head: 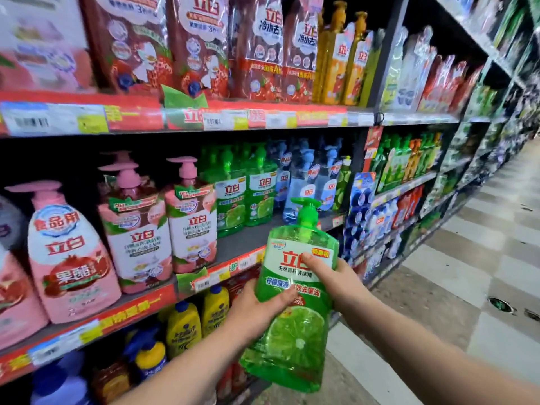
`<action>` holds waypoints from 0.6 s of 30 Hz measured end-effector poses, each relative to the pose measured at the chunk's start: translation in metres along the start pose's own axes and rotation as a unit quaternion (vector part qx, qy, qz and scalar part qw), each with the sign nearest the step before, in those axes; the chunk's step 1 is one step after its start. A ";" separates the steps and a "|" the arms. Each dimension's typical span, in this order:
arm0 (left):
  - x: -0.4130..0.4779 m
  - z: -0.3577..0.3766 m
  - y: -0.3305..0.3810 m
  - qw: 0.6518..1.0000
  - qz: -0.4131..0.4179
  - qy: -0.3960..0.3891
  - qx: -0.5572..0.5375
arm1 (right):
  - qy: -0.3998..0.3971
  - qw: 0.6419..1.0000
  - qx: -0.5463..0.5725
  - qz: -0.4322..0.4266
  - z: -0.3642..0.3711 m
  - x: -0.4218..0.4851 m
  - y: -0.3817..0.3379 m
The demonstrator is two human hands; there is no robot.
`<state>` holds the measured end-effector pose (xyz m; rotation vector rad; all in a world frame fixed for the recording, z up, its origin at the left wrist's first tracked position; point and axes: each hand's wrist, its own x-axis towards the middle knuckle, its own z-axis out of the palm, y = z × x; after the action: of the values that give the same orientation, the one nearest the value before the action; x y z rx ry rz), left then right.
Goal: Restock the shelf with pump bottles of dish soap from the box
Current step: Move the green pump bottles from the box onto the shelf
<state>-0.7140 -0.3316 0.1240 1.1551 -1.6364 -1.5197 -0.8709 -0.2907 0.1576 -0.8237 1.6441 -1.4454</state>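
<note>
A large green pump bottle of lime dish soap (295, 331) is held upright in front of the middle shelf (242, 241). My left hand (257, 308) grips its left side, thumb across the label. My right hand (336, 276) grips its right side, thumb on the upper label. Matching green pump bottles (245, 194) stand further back on that shelf, with a bare grey patch of shelf in front of them. The box is not in view.
Pink pump bottles (137, 229) fill the shelf's left part and clear blue bottles (309, 182) its right. Red refill pouches (198, 45) hang on the shelf above. Yellow bottles (187, 325) stand below. The aisle floor (467, 287) runs along the right.
</note>
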 end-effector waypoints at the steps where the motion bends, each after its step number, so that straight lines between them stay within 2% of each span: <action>1: 0.011 -0.003 0.001 1.000 -0.007 0.017 0.003 | -0.009 1.000 -0.006 -0.006 0.005 0.015 -0.002; 5: 0.049 -0.010 0.007 0.998 -0.008 0.053 -0.035 | -0.061 0.998 -0.007 -0.015 0.023 0.073 -0.011; 11: 0.121 -0.012 0.024 0.982 0.000 0.178 -0.062 | -0.166 0.982 -0.032 -0.080 0.041 0.166 -0.046; 18: 0.191 -0.013 0.039 0.968 0.019 0.248 -0.016 | -0.274 0.949 -0.065 -0.140 0.049 0.246 -0.077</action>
<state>-0.7916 -0.5099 0.1408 1.3458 -1.2784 -1.1095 -0.9493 -0.5379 0.1974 -1.4349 1.2355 -1.1486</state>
